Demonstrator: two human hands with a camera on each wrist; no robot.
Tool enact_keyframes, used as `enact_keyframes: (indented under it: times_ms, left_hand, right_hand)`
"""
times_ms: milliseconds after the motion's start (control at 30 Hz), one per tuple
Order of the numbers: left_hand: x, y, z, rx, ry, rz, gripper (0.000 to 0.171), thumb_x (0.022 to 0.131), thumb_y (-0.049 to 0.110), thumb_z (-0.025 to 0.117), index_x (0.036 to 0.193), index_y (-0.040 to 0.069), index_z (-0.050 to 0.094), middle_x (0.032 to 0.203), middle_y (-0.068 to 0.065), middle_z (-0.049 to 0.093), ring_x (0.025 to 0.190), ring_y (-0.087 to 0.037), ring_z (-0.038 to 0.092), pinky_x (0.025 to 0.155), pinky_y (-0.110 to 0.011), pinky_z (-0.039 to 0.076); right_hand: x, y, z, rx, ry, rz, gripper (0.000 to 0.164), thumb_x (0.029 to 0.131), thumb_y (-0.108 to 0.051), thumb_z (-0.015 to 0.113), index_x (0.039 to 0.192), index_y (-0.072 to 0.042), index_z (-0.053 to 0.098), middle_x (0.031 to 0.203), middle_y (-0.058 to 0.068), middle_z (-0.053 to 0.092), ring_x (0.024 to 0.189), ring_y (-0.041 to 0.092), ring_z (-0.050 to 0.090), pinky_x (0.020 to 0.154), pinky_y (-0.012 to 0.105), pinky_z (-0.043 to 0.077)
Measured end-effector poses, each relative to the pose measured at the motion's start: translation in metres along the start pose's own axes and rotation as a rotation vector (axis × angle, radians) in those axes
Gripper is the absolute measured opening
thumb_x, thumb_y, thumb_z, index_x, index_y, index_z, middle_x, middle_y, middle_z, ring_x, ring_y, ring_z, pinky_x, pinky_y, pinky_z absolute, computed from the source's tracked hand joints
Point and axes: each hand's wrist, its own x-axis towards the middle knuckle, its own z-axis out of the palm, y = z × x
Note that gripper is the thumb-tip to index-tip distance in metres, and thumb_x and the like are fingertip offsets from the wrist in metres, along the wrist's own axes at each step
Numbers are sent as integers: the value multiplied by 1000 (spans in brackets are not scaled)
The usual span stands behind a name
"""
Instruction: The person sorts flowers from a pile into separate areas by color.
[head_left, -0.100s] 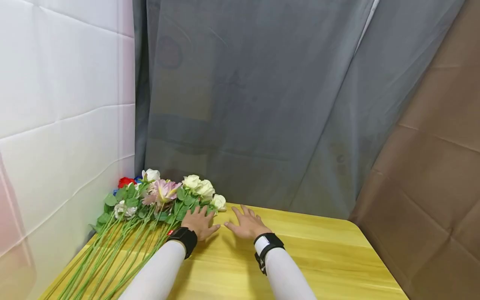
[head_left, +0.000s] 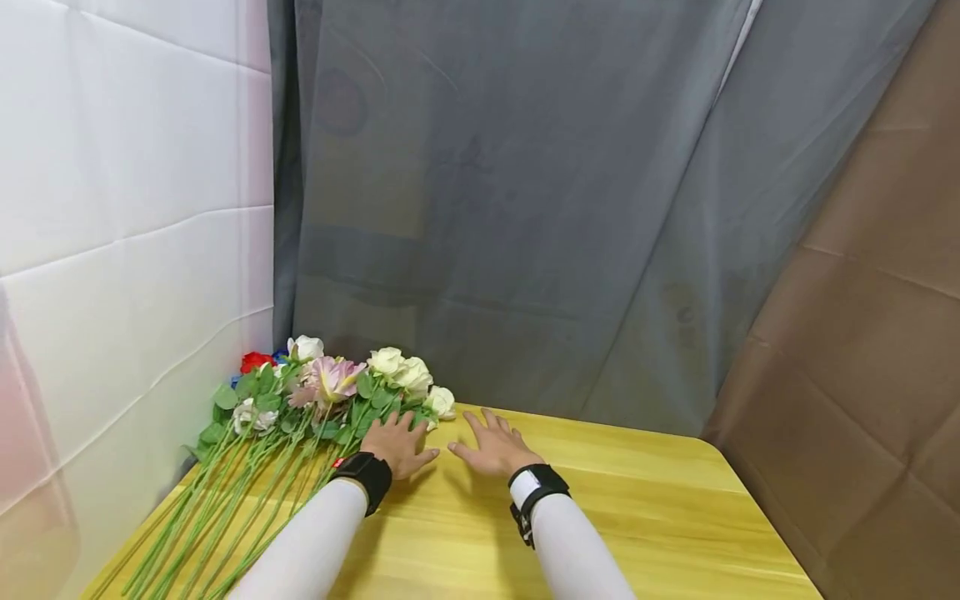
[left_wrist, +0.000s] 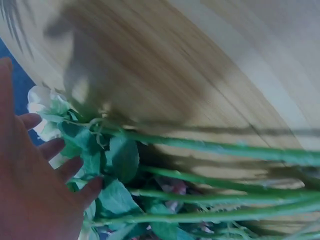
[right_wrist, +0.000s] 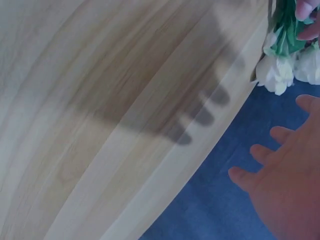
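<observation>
A bunch of long-stemmed flowers lies on the left of the wooden table [head_left: 622, 517], heads toward the back. Among them are cream roses [head_left: 411, 377], a pink-purple flower [head_left: 334, 379] and a red flower [head_left: 256, 362]; their green stems [head_left: 202, 508] run to the front left. My left hand [head_left: 396, 443] is spread beside the leaves [left_wrist: 122, 157] at the bunch's right side; contact cannot be told. Fingers apart, my right hand [head_left: 497, 447] hovers over the table to its right, its shadow showing below in the right wrist view. Neither hand holds anything.
A grey curtain [head_left: 510, 208] hangs along the table's back edge. White cloth [head_left: 135, 208] closes off the left, and brown cloth [head_left: 862, 375] the right. Black bands [head_left: 367, 477] circle both wrists.
</observation>
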Motion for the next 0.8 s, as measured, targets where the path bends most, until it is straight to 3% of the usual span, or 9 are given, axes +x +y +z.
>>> enact_keyframes:
  times_ms: [267,500,800]
  left_hand:
    - [-12,-16,-8,-27,-6,98,64,100,54,58,149,13,52,149,-17,51,138,-37,48,110,-53,43]
    - [-21,-32,-10,-89,50,242,42,96,18,72,133,1,61,125,-17,63,119,-36,61,101,-49,51]
    - [-42,-50,-8,-171,-1,207,30,85,-9,75,112,-1,65,104,-16,66,104,-36,66,92,-49,54]
  right_hand:
    - [0,-15,0,37,-48,-53,75,100,-64,46,161,-23,34,163,20,30,148,49,28,115,69,26]
    - [0,-28,3,35,-69,-93,76,100,-64,47,161,-22,34,163,17,32,149,45,29,116,66,28]
    - [-11,-46,13,150,-64,-196,65,104,-55,46,152,-12,47,146,15,54,136,35,50,110,58,41]
